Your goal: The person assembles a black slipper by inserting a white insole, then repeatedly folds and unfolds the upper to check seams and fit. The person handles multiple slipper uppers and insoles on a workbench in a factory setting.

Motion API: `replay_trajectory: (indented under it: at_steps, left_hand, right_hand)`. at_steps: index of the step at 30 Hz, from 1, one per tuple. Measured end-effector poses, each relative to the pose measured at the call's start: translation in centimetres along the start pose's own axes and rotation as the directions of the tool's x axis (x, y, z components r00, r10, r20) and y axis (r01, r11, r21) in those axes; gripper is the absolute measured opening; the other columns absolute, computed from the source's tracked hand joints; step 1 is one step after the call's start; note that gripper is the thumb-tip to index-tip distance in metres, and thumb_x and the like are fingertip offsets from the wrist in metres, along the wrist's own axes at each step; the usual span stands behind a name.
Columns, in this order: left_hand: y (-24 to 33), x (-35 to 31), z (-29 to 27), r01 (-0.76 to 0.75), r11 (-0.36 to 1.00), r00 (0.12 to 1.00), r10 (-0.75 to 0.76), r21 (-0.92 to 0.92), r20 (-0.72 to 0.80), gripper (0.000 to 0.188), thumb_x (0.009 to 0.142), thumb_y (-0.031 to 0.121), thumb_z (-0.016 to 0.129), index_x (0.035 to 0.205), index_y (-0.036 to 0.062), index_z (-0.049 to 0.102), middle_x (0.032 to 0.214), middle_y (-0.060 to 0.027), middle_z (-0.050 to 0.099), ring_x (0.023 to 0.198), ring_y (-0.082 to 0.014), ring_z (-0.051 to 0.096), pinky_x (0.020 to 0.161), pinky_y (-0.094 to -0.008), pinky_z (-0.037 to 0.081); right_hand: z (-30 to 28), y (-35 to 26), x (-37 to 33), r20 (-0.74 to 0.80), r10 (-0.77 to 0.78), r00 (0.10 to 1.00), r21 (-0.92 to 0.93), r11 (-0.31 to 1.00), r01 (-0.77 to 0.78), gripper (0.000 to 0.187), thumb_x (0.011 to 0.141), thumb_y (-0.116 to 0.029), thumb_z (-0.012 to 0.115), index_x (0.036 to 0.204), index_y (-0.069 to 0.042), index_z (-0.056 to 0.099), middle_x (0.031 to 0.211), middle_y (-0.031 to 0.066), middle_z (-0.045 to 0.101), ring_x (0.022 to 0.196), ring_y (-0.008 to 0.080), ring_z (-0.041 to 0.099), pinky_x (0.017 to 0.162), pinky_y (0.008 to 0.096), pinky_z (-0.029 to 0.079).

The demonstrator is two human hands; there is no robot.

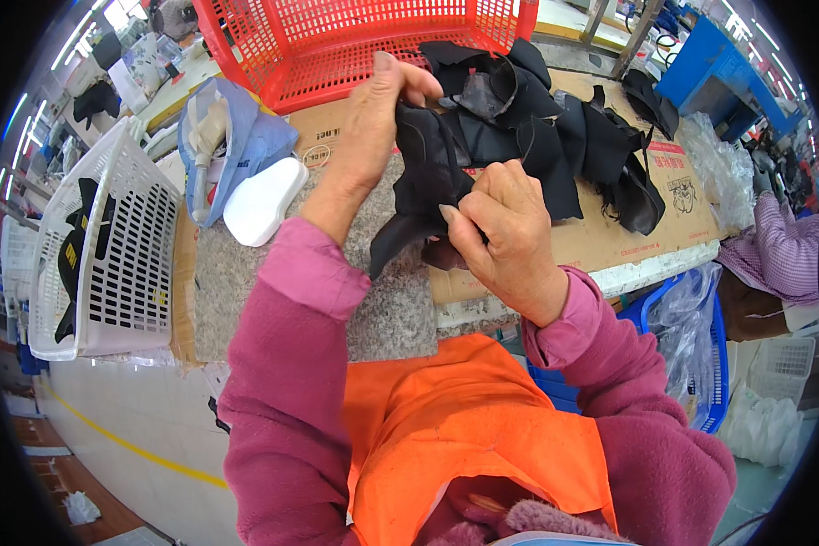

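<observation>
A black shoe upper [425,155], soft and partly folded, is held up between my hands over the front of the table. My left hand [366,123] grips its upper end, fingers curled behind it and thumb pointing up. Low on its right side, my right hand [510,232] pinches the edge with thumb and bent fingers. The fingertips of my right hand are partly hidden. Beyond and to the right lies a loose pile of similar black uppers [555,150] on flattened cardboard [673,182]. Under the held upper is a grey speckled mat [287,296].
A red plastic crate [291,86] stands behind the pile. To the left are a white basket [123,318] with black pieces, a blue bag [250,136], and a white sole-shaped piece [264,202]. Blue crate [721,364] sits low right, near another person's checked sleeve [787,241].
</observation>
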State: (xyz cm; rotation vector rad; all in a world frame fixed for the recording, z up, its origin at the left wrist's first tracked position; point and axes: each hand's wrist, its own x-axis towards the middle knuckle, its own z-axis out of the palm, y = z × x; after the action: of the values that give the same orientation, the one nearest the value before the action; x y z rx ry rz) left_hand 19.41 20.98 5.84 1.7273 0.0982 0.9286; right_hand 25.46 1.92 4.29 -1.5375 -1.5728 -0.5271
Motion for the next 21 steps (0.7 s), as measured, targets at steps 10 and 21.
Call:
replay_trajectory:
  at_steps: [10,21]
  left_hand:
    - [0.9,1.8,1.7,-0.016,0.989,0.973,-0.019,-0.148,-0.229,0.069,0.103,0.061,0.031,0.059,0.0092,0.044,0.057,0.0023,0.041,0.054,-0.0101,0.036,0.052,-0.0261,0.029]
    - [5.5,5.0,-0.1,-0.232,0.97,0.944,0.208,-0.067,-0.258,0.064,0.102,0.062,0.032,0.063,0.0127,0.044,0.059,0.0016,0.045,0.053,-0.008,0.041,0.051,-0.0227,0.033]
  right_hand:
    - [-1.4,0.4,2.2,-0.053,-0.084,0.995,0.047,0.995,0.086,0.016,0.073,-0.007,0.071,0.07,-0.007,0.056,0.079,0.0056,0.048,0.074,0.0251,0.049,0.066,0.0372,0.035]
    - [-2.8,0.5,5.1,-0.088,-0.172,0.981,0.142,0.973,0.183,0.018,0.076,-0.002,0.073,0.068,-0.003,0.056,0.073,0.0077,0.048,0.065,0.0228,0.049,0.055,0.0332,0.038]
